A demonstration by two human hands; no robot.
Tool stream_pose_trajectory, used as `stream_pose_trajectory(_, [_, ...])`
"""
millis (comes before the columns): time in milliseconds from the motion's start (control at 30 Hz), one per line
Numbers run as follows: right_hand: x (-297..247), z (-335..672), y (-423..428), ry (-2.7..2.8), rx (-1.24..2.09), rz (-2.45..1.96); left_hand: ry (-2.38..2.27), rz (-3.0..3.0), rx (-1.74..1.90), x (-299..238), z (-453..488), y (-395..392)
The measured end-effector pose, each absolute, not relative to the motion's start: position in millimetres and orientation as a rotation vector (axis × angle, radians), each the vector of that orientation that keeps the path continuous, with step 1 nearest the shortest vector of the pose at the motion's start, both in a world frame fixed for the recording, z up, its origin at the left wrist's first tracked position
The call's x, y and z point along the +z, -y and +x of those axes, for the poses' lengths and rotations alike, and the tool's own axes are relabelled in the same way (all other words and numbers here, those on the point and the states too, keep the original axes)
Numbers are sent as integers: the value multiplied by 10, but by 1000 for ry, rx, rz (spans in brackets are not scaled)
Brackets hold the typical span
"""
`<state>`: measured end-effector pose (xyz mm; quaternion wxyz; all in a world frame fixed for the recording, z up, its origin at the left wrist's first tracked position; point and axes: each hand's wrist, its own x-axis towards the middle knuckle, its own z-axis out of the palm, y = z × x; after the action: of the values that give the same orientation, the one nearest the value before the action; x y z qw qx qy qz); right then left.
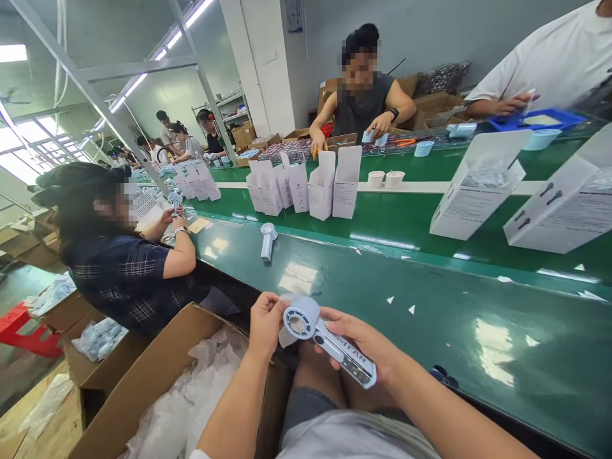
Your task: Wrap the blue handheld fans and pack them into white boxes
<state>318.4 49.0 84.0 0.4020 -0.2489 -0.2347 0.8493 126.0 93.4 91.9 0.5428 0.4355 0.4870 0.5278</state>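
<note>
I hold a pale blue handheld fan [319,338] over my lap, at the near edge of the green table [430,319]. My left hand [264,323] is closed on the round fan head. My right hand [366,344] lies under the handle, fingers curled around it. A second fan of the same kind [267,240] lies alone on the green surface farther off, to the left.
An open cardboard box [157,376] with clear plastic bags stands at my left knee. White cartons [306,185] stand in rows on the belt, and two big ones [478,185] lie at right. A seated person in a plaid shirt [122,268] works to my left; others work across the table.
</note>
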Motion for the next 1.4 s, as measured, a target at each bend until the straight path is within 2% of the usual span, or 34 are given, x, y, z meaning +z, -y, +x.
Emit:
stream_pose_trajectory(133, [888, 3427, -485, 487, 2161, -521, -1075, 1279, 1111, 982, 1235, -739])
stream_pose_trajectory(267, [850, 3518, -450, 375, 2205, -415, -1273, 1509, 1060, 1030, 1342, -646])
stream_pose_trajectory(433, [695, 3462, -345, 402, 2165, -353, -1225, 983, 1233, 1016, 1572, -700])
stream_pose_trajectory(567, [700, 3459, -262, 592, 2078, -537, -1131, 691, 1269, 1001, 1697, -704])
stream_pose_trajectory(933, [926, 3524, -122, 679, 1977, -848, -1157, 2061, 1394, 970, 1417, -469])
stream_pose_trajectory(1100, [916, 3495, -48, 708, 2047, -827, -1183, 2110, 1395, 1075, 1512, -387])
stream_pose_trajectory(1233, [876, 3483, 0, 576, 2043, -882, -989, 2382, 1335, 1136, 1533, -347])
stream_pose_trajectory(1400, [855, 3468, 74, 554, 1954, -948, -931, 2646, 1358, 951, 1365, -263])
